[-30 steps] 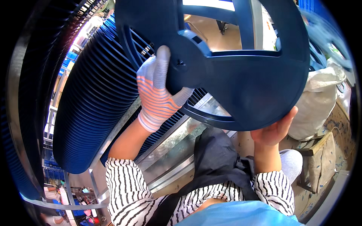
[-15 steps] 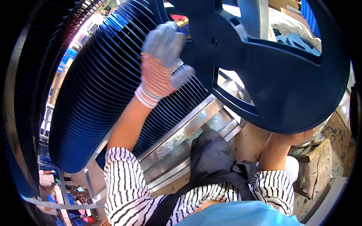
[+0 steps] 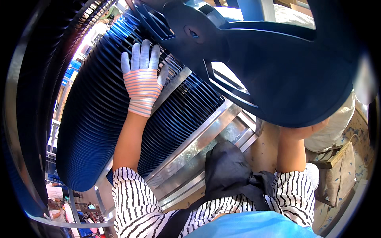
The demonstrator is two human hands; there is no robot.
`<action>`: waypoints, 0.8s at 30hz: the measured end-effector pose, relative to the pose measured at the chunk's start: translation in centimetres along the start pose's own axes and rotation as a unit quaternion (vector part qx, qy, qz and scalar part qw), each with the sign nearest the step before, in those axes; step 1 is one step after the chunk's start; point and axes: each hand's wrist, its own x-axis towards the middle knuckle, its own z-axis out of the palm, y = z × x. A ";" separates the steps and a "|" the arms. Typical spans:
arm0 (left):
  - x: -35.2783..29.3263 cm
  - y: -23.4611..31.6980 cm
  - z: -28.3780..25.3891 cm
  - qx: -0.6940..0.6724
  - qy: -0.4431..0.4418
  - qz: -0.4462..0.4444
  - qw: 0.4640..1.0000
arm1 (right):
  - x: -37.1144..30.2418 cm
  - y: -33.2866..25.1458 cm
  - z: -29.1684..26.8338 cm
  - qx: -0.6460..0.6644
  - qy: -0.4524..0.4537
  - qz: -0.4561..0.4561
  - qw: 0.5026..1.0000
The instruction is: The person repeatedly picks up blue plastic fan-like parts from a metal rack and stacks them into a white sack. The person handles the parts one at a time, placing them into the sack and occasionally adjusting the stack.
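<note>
With our right hand (image 3: 307, 130), at 3 o'clock, we hold the large dark-blue cable-style reel (image 3: 285, 75) by its lower rim; the reel fills the view from 12 to 3 o'clock, and we cannot tell how the fingers wrap behind it. Our gloved left hand (image 3: 141, 81), at 10 o'clock, grips nothing: its fingers are spread over the long row of close-set blue discs (image 3: 91, 111), though we cannot tell whether they touch. One-handed support at the edge could, we judge, let the reel tip or slip. Its near flange could also knock the shorter disc row (image 3: 174, 127) toward 8 o'clock, and fingertips could catch between rims.
</note>
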 end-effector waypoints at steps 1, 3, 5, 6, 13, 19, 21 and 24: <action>0.0 0.0 -0.1 0.012 -0.005 -0.001 1.000 | 0.3 0.2 0.1 0.003 -0.004 -0.002 1.000; -0.1 0.1 -0.3 0.020 -0.016 -0.007 1.000 | 0.5 0.1 0.7 0.005 -0.009 -0.006 1.000; -0.2 0.1 -0.3 0.019 -0.009 -0.010 1.000 | 0.8 0.3 1.6 0.007 -0.020 -0.010 1.000; -0.2 0.0 -0.2 0.019 -0.005 -0.012 1.000 | 1.0 0.2 2.0 0.007 -0.027 -0.013 1.000; -0.6 -0.1 0.2 0.020 -0.011 -0.004 1.000 | 2.1 -0.4 5.9 0.004 -0.123 0.008 0.992; -0.4 -0.1 -0.2 0.024 -0.012 0.006 1.000 | 1.1 1.8 11.8 0.039 -0.066 0.034 0.997; -0.1 0.3 -0.4 0.036 -0.016 0.006 0.999 | 1.3 2.6 12.7 0.028 -0.068 0.050 0.996; -0.5 0.0 0.0 0.041 -0.010 0.006 0.999 | 1.9 2.7 14.0 0.019 -0.065 0.073 0.995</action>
